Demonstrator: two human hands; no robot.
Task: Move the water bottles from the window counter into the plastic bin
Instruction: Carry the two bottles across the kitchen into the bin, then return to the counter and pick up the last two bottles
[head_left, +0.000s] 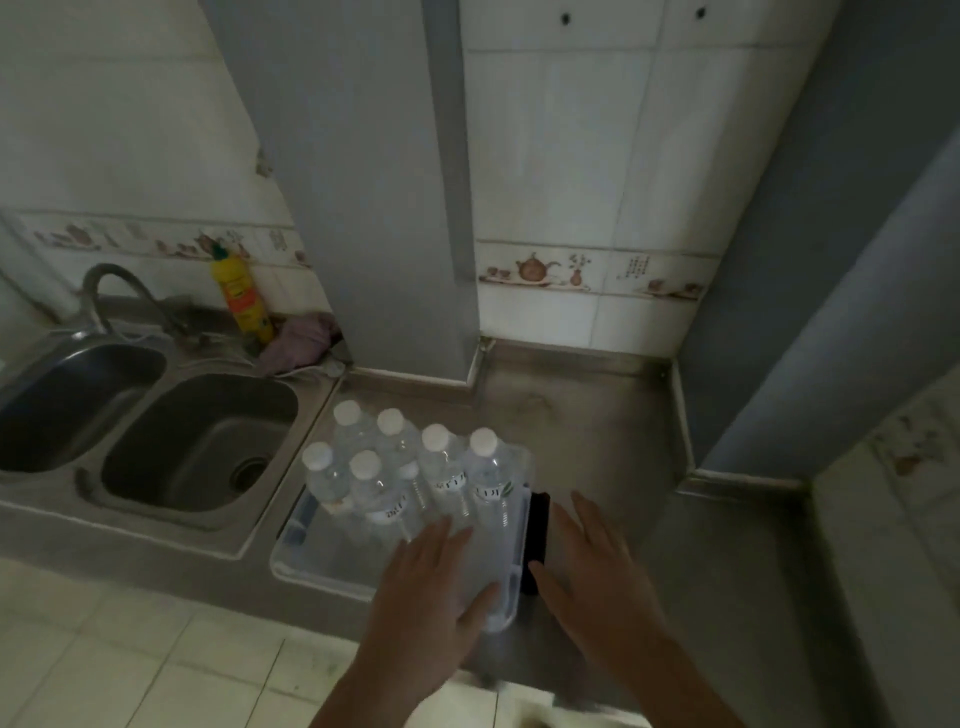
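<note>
Standing capped in the clear plastic bin (332, 569), six water bottles (387, 486); both hands — left hand (431, 587), right hand (597, 566) — flat-fingered, holding nothing.

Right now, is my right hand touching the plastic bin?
Apart. The head view shows the right hand hovering open beside the plastic bin, with a black object between them.

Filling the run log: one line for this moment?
bottles: six, upright in bin | left hand: open | right hand: open, beside bin
</note>
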